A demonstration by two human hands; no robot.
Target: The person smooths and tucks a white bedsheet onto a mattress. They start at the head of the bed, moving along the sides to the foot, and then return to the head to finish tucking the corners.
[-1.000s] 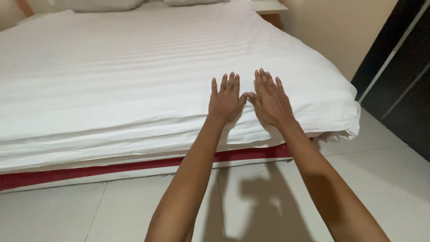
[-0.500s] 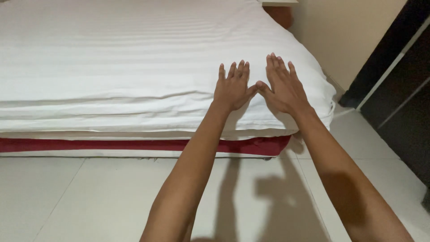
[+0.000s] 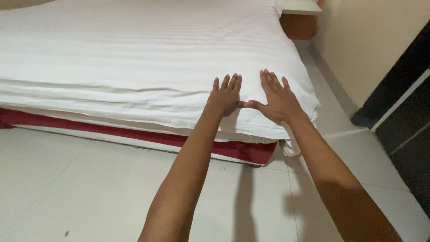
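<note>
Both my arms stretch out over the floor toward a bed covered in a white striped sheet (image 3: 134,58). My left hand (image 3: 225,96) is held flat with fingers apart, palm down, over the sheet near the bed's front right corner. My right hand (image 3: 277,97) is beside it, also flat with fingers spread. The two thumbs touch at their tips. Neither hand holds anything. Whether the palms rest on the sheet or hover just above it is unclear.
A red mattress base (image 3: 134,134) shows under the white sheet along the bed's front edge. A wooden bedside table (image 3: 299,20) stands at the far right of the bed. Pale floor tiles (image 3: 80,188) lie below me, a beige wall (image 3: 367,40) and dark panel (image 3: 403,116) to the right.
The view has shifted to the left and tilted, so the bed's right corner and bedside table now show. My hands stay flat side by side with thumbs touching.
</note>
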